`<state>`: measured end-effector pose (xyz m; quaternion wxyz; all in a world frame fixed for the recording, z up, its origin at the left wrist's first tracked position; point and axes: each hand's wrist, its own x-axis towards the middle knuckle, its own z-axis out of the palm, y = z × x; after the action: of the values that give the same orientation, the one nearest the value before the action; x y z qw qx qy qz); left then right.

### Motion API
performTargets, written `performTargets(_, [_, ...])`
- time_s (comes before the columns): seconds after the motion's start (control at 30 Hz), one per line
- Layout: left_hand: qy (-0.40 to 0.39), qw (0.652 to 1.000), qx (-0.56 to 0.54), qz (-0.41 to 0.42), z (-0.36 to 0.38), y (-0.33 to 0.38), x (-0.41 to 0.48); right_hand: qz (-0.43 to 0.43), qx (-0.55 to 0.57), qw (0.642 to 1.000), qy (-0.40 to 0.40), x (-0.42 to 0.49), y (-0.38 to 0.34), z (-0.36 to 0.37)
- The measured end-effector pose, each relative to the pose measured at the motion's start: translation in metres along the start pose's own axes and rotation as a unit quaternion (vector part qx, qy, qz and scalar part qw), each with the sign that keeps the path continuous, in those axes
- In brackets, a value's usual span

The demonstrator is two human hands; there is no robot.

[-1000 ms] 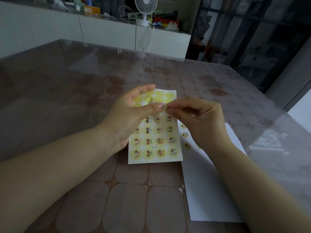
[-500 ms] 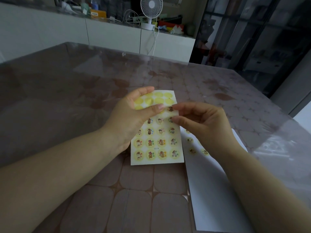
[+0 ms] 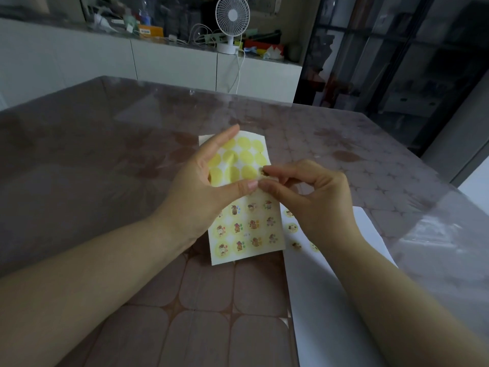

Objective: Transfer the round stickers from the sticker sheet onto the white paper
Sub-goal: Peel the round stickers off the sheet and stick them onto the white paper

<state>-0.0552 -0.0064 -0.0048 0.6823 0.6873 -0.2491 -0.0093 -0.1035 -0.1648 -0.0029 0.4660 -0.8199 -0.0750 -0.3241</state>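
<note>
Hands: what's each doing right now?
Left hand: grips the sticker sheet.
Right hand: fingers pinch a round sticker.

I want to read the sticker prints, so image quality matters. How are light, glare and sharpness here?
Head view: dim, even light, only faint shadows. Head view: pale glare on the table cover at the right. Head view: the wide lens bends straight lines near the edges; prints on the sticker sheet look soft, the sticker in the right hand's grip is slightly blurred.
</note>
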Motion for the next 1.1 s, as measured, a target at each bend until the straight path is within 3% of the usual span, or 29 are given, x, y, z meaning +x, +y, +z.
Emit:
performTargets(0.13, [-0.002, 1.000, 0.001, 0.020, -0.001, 0.001, 0.001, -0.009, -0.018, 1.000, 0.003, 0.000, -0.002, 0.001])
performTargets(0.43, [0.000, 0.999, 0.039, 0.035, -0.003, 0.000, 0.001, -0.081, -0.167, 0.982, 0.022, 0.001, 0.000, 0.001])
performTargets(0.63, [-0.007, 0.997, 0.071, 0.028, -0.003, -0.003, 0.001, 0.076, -0.015, 0.995, -0.064, 0.004, -0.005, -0.004])
performTargets(0.8, [0.002, 0.995, 0.101, 0.006, -0.004, -0.008, 0.002, 0.164, 0.095, 0.981, -0.038, 0.007, -0.003, -0.008])
performTargets(0.9, [-0.001, 0.994, 0.106, -0.002, -0.004, -0.008, 0.002, 0.178, 0.141, 0.973, -0.042, 0.007, -0.005, -0.013])
performTargets(1.1, [-0.012, 0.994, 0.105, -0.016, -0.002, -0.005, 0.001, 0.176, 0.115, 0.976, -0.052, 0.004, -0.008, -0.019])
